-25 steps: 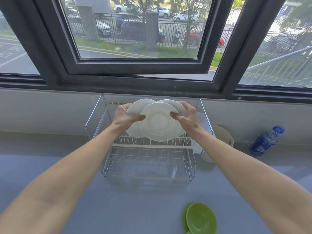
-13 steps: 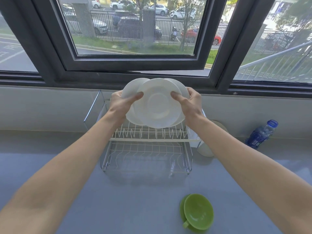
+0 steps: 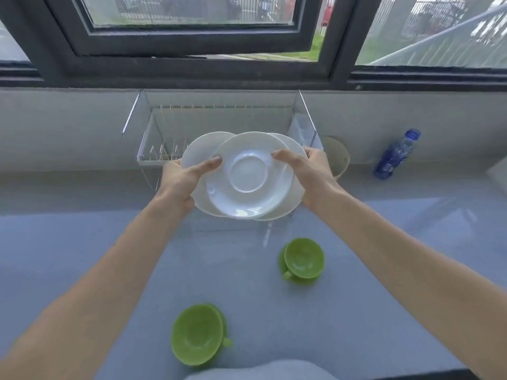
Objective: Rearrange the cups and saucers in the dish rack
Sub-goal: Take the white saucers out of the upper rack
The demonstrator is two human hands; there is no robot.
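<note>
Both hands, left (image 3: 179,182) and right (image 3: 312,176), clamp a fanned stack of white saucers (image 3: 248,175) by its edges, held above the rack's (image 3: 304,111) near side. Keep the grip firm and level so none slides; green cups (image 3: 303,259) wait on the surface (image 3: 82,242).

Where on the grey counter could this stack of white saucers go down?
Bare patches: left of the near green cup, under the left hand, and right of the far green cup, toward the blue plastic bottle. The strip between the cups and the wire dish rack is tighter. Both hands grip the white saucers.
</note>
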